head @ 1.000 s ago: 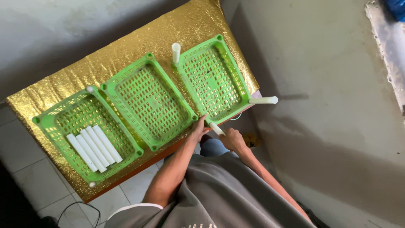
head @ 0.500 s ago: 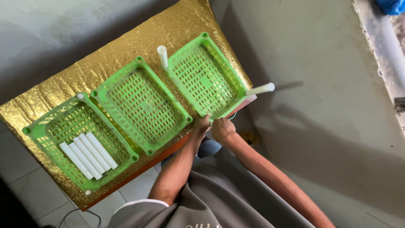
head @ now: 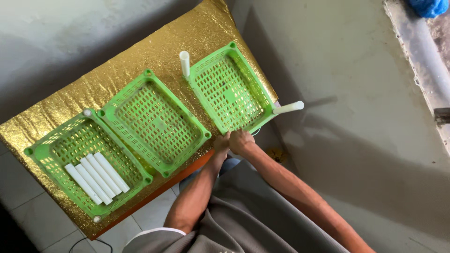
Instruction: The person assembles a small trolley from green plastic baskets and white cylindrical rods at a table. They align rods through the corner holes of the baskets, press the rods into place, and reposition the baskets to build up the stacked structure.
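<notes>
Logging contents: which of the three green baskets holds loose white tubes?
The leftmost green basket, farthest from both hands, holds four white tubes lying side by side; the other two hold none.

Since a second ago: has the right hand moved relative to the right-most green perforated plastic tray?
Yes. The right hand moved inward to that tray's near corner, meeting the left hand.
</notes>
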Available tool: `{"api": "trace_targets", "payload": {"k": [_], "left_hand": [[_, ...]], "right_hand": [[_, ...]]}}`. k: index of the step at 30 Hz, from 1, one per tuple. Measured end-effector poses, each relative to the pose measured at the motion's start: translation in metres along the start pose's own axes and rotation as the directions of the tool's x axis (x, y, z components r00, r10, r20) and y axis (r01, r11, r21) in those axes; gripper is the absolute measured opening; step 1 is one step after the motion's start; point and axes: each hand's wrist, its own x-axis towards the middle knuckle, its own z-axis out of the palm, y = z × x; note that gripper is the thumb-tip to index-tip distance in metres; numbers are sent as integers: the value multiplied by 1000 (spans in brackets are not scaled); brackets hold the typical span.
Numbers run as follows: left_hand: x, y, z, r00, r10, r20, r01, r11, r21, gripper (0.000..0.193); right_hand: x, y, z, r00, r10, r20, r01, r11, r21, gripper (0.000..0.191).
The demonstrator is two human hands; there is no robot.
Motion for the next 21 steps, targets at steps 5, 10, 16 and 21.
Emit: {"api": "trace_targets", "payload": {"k": [5,10,16,21], "left_hand": [[3,5,-8,996,-90,2,90,991,-101,72],[9,12,-20,998,40,-58,-52,971,-234,60],[23,29,-21,958,278,-77,-288,930,-230,34],[22,40,-29,980,-33,196,141,806,-575,41]], "right_hand": [[2,-3,-3,996,-63,-66,62,998,-19,25],[4,-8,-14,990,-122,-66,118,990,-71,23],[7,-26,-44,978,-122,-169,116,992,-45,26],[7,-38,-64,986,-54,-159,59,998,27,32]]}}
